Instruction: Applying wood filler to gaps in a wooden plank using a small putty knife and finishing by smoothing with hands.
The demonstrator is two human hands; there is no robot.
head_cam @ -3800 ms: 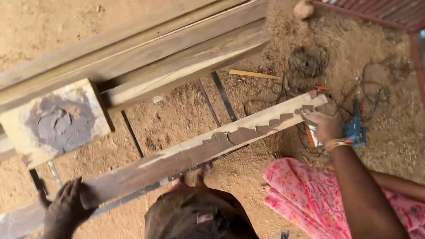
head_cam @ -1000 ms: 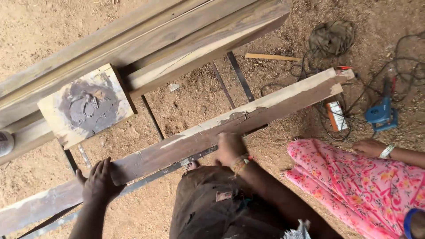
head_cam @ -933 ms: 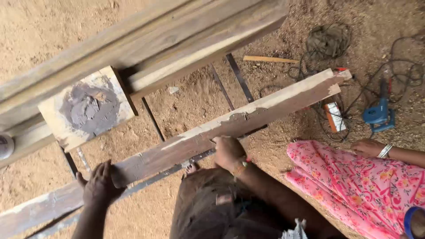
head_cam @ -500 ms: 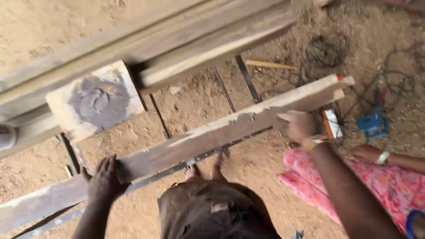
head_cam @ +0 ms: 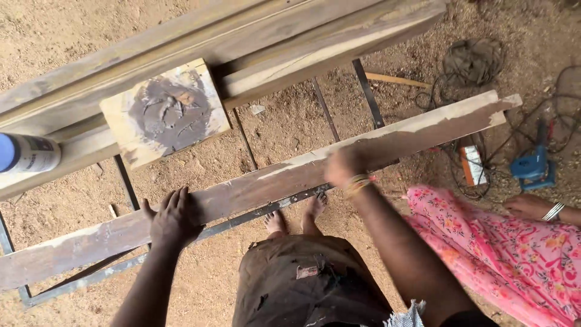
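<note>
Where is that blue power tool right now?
The blue power tool lies on the sawdust ground at the far right of the head view, among tangled cables, just beyond the long plank's right end.

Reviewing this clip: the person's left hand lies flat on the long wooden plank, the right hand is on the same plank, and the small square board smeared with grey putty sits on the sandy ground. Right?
Not quite. The head view shows the small square board smeared with grey putty resting on the stacked timber beams, not on the ground. The rest holds: the left hand lies flat on the long wooden plank, and the right hand, blurred, is on it too.
</note>
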